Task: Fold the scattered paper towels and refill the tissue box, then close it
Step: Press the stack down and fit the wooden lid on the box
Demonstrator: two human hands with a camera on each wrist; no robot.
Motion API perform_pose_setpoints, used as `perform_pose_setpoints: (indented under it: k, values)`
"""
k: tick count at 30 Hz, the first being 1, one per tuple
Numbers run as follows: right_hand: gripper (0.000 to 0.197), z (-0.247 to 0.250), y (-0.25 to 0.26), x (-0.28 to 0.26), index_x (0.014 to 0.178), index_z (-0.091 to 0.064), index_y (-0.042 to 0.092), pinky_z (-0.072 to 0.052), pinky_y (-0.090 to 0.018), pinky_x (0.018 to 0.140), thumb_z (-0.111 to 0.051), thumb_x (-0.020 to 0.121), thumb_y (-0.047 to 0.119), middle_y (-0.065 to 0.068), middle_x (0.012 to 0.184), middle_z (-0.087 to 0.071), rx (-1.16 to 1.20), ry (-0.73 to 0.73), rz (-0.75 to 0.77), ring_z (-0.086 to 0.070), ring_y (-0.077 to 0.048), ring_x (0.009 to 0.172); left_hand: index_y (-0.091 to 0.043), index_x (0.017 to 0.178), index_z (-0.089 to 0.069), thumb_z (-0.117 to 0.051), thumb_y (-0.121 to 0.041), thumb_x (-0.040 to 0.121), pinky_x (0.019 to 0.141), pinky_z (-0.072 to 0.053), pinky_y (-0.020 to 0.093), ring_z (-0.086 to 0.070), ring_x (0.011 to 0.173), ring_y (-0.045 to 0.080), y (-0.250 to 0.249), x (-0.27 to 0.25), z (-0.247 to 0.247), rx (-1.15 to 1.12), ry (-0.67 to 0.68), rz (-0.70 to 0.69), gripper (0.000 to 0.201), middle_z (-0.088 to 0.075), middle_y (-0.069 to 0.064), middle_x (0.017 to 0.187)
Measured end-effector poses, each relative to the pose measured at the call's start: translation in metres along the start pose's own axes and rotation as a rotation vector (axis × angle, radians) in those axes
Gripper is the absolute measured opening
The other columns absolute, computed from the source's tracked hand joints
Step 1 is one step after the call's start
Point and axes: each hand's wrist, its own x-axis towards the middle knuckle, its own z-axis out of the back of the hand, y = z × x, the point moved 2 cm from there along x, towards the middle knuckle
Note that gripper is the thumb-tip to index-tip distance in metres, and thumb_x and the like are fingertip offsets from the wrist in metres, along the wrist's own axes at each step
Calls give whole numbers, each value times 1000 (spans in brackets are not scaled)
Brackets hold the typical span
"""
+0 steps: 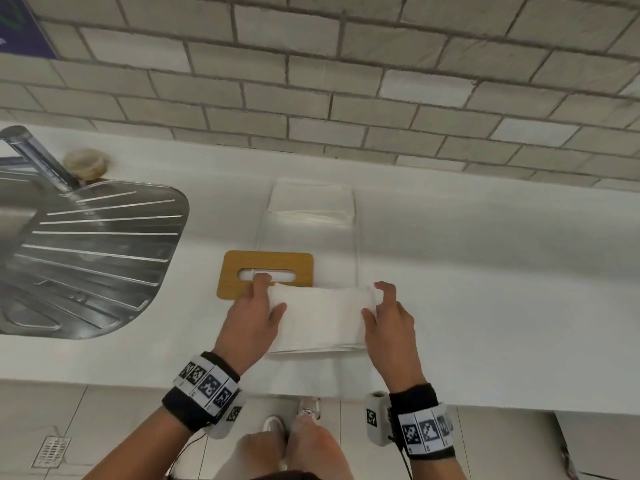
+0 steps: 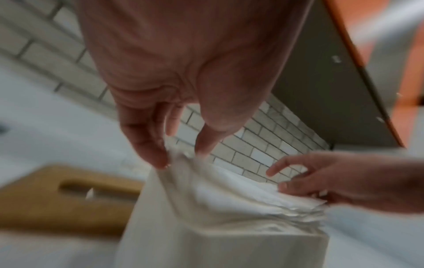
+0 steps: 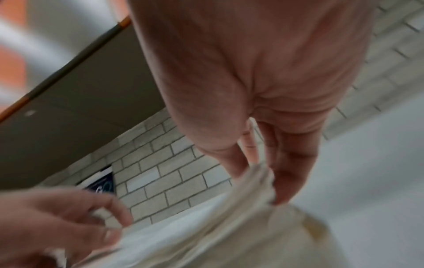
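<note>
A: White paper, a folded stack of towels [image 1: 320, 317], pinched at each end by the left hand [image 1: 250, 323] and right hand [image 1: 389, 323], fingers [image 2: 158, 156] curled over the edges, lifted just above the desk [image 1: 485, 271].

B: Both ends, so it probably won't sag. The box [image 1: 310, 230]?

A: Clear, open, just behind, some towels inside at the far end. Its wooden lid [image 1: 265, 271] lies beside it.

Head cam looks steeply down at the counter [image 1: 485, 271] from above. Both wrist cams sit close under the palms, facing the tiled wall [image 2: 263, 145]; all share the paper towels [image 1: 322, 317].
</note>
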Motion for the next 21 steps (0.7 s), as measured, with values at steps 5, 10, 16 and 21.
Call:
perform_pose_setpoints:
  k: [5,10,16,21]
  values:
    - [29,15,46,-5,133,-62,26,-57,-38,80,-65,105,23,-3,130,-61,-176,-158,389,-57,-23,109,-14,118,-67,-73,-21,97,86,-57,38,-56,113,27,-33,6,10,222,-124,-512,22,-61,6,127]
    - [29,-44,31,3,135,-59,17,-56,-43,93,-53,109,28,-5,139,-57,-293,245,413,-60,-29,124,-23,121,-63,-53,-36,103,86,-58,44,-61,112,26,-26,13,-35,457,137,-593,24,-64,-2,122]
    - [46,-19,7,20,149,-53,32,-50,-41,110,-64,105,35,3,160,-43,-299,488,320,-51,-24,139,-29,116,-63,-71,-47,92,70,-64,43,-69,102,29,7,26,-15,613,365,-560,31,-69,4,119]
    - [65,-5,14,38,144,-49,33,-55,-40,97,-73,92,4,-2,152,-44,-440,674,301,-60,-33,123,-26,148,-40,-70,1,93,75,-55,40,-61,109,29,-7,40,-6,663,616,-534,68,-51,12,131]
